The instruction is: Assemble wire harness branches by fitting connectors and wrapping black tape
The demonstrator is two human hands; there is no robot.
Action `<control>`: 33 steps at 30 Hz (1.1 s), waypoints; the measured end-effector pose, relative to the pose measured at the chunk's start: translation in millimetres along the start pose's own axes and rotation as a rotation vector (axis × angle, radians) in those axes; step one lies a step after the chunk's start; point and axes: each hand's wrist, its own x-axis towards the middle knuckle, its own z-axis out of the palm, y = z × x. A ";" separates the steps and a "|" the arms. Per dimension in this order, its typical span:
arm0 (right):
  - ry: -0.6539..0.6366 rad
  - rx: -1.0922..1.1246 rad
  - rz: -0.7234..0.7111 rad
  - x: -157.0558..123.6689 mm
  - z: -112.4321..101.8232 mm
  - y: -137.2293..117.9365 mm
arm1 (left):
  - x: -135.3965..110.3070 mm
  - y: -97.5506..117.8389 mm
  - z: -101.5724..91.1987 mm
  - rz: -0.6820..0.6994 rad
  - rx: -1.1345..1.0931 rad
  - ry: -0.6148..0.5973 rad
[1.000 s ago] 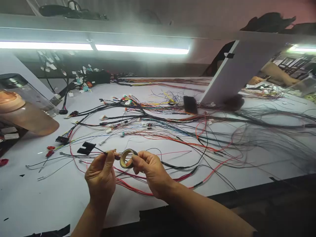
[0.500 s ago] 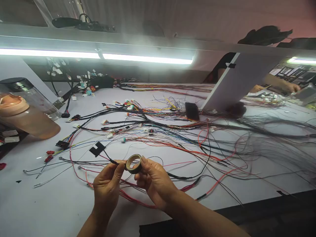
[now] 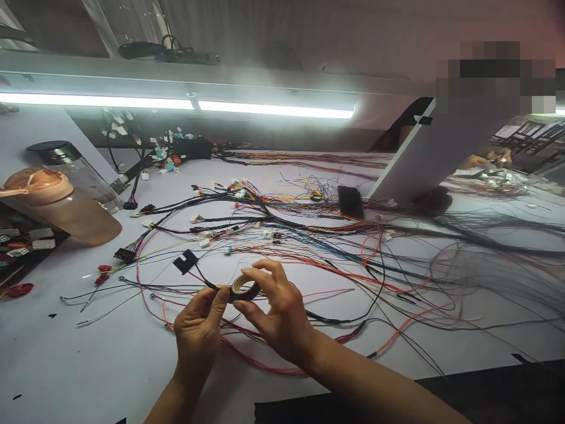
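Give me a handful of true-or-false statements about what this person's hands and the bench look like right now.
1. The right hand holds a small roll of tape. True.
2. The left hand rests flat on the table. False: it is raised, pinching a thin black wire beside the roll.
3. The black wire ends in a flat black tab. True.
4. The pink bottle stands upright at the right of the bench. False: it lies tilted at the left.
5. Loose coloured wires are spread over the table. True.
6. A dark phone-like slab is in the right hand. False: it lies farther back among the wires.
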 end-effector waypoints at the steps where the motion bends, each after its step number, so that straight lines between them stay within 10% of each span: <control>1: -0.027 0.024 0.007 3.7 0.4 0.8 | -0.1 0.4 -0.2 0.008 -0.006 -0.008; 24: -0.289 0.262 0.276 25.2 -13.2 15.9 | -1.7 12.0 0.2 0.296 0.135 -0.237; 33: -0.622 0.374 0.302 36.5 -25.4 12.8 | 0.5 13.7 -3.5 0.285 0.052 -0.336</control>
